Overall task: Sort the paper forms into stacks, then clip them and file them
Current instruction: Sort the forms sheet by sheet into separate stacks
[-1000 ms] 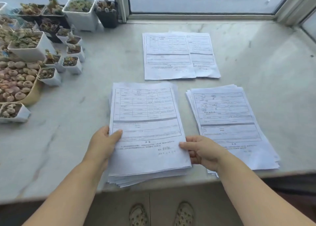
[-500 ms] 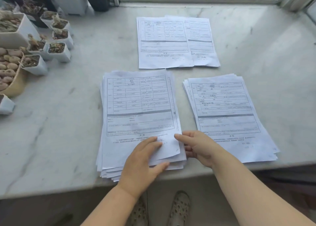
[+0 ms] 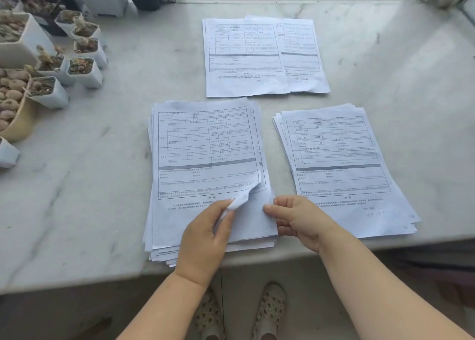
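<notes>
My left hand [image 3: 205, 233] has its fingers curled, thumb and forefinger pinched together at the tips. My right hand [image 3: 298, 220] sits just beside those fingertips, thumb stretched toward them, its other fingers bent under.

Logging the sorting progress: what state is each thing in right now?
Near white paper form stack: top sheet's corner peeled up.
Left hand: pinching that corner.
Right hand: steadying the stack's edge.
Right form stack: flat, fanned.
Far forms: flat, overlapping.
</notes>
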The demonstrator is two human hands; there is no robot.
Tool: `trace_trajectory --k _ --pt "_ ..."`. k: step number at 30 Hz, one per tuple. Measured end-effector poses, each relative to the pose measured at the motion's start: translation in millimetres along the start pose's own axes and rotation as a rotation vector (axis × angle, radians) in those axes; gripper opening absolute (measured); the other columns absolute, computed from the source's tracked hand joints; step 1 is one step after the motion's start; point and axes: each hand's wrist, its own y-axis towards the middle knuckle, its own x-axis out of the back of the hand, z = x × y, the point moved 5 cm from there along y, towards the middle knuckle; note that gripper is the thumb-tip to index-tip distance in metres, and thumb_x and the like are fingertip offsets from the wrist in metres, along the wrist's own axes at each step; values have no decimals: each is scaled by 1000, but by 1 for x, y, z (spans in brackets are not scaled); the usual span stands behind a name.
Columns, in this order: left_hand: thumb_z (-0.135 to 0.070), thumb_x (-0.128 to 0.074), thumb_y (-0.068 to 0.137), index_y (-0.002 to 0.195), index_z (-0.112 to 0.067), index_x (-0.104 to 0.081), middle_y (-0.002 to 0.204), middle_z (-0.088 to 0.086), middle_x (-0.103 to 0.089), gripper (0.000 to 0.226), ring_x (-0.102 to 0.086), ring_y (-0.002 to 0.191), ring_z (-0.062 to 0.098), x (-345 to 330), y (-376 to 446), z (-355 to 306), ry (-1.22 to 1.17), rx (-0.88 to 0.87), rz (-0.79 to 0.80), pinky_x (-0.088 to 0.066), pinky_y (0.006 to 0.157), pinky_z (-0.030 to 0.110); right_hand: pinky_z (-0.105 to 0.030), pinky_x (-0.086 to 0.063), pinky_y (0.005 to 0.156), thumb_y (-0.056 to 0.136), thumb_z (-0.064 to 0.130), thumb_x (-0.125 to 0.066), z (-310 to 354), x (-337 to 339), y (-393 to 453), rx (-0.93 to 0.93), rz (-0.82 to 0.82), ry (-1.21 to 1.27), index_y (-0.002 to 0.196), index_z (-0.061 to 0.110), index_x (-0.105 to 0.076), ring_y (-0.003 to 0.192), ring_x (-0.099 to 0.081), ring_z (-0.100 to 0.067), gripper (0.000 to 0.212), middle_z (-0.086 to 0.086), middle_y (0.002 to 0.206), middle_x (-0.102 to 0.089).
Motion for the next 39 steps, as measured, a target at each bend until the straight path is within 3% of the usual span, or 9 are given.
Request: trace_trajectory --k 4,7,10,12,16,24,29,33,39 --pt "-31 -49 94 119 -38 -44 80 -12 -63 26 -60 74 3 7 2 -5 0 -17 -107 -43 67 9 -30 -55 67 91 17 -66 1 -4 1 25 -73 -28 91 1 -66 70 -66 -18 16 -10 85 -71" --pt "-5 -52 93 102 -35 -37 66 -7 -53 35 -49 52 7 10 5 -2 -17 -11 -157 -37 54 10 -35 -47 61 89 21 -69 7 -4 0 45 -121 -91 71 9 -56 64 -59 -23 25 -11 74 -65" --pt "7 -52 86 90 -33 -41 93 -14 -63 42 -61 78 10 10 5 3 28 -2 -132 -40 69 7 -27 -38 48 86 25 -72 12 -5 2 66 -161 -154 60 16 -44 52 -48 -21 40 -9 63 -56" --pt "-16 -63 82 89 -32 -47 103 -19 -65 25 -64 99 8 8 3 4 -23 16 -46 -42 83 8 -25 -34 45 85 29 -74 15 -6 5 71 -177 -184 58 18 -40 49 -44 -20 44 -8 59 -53" --pt "-52 -71 66 101 -36 -54 104 -21 -62 42 -58 104 -3 4 -1 2 28 -17 124 -38 90 6 -25 -33 46 83 36 -74 17 -8 9 62 -201 -205 58 19 -42 52 -47 -20 44 -6 59 -57" --pt "-40 -53 73 98 -29 -67 101 -21 -68 30 -62 101 -3 8 5 5 -90 28 71 -44 91 12 -24 -34 48 89 49 -63 17 -6 9 -7 -208 -215 73 13 -51 46 -47 -17 41 -3 58 -54" --pt "-48 -64 73 98 -36 -68 111 -19 -65 28 -56 110 -4 6 3 0 -31 -27 156 -36 95 7 -29 -45 59 93 58 -48 20 -4 9 -112 -198 -61 92 7 -65 73 -57 -26 54 -14 84 -61" --pt "-57 -63 71 92 -47 -67 129 -27 -46 23 -44 123 -7 3 -2 -1 76 -62 346 -30 99 5 -29 -49 61 90 14 -58 26 -13 4 -69 -171 -278 107 12 -68 79 -66 -25 20 -10 98 -72" --pt "-45 -57 80 110 -38 -60 135 -19 -45 31 -36 128 -9 46 10 -15 143 -72 54 -22 103 2 -24 -47 74 85 8 -47 43 -9 -12 50 -282 -402 118 16 -62 92 -58 -13 38 7 109 -64"
